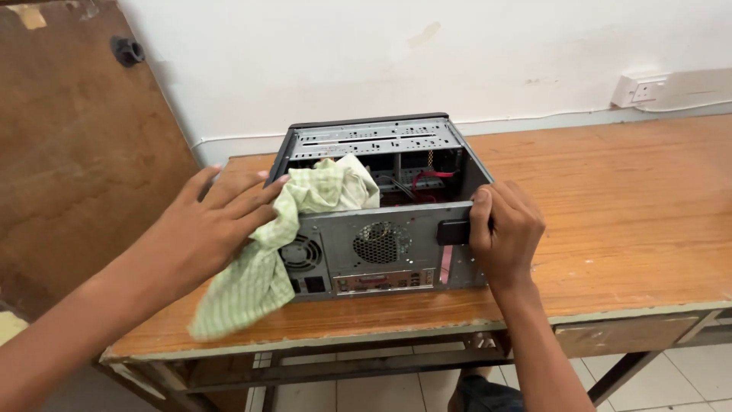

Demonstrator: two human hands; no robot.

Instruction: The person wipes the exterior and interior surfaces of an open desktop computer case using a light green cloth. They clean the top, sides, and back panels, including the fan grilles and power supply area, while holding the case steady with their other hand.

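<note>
Your left hand [221, 221] lies flat with fingers spread, pressing a green checked cloth [267, 259] against the left rear corner of an open computer case [381, 221]. Your right hand [505, 233] curls around the right rear edge of that case, thumb and fingers closed on the metal next to a small black part; whether it pinches that part itself you cannot tell.

One case stands on one wooden table [625, 198], its rear panel facing you and its top open. It sits near the table's left end, just back from the front edge, with the cloth's lower end trailing close to that edge. To the right, a long stretch of tabletop runs on; behind, the case reaches close to the white wall [343, 53]. Left of the table stands a brown wooden board [76, 152].

Count: one cloth, two round fan grilles on the rear panel, one wall socket [639, 90] up at the right.
</note>
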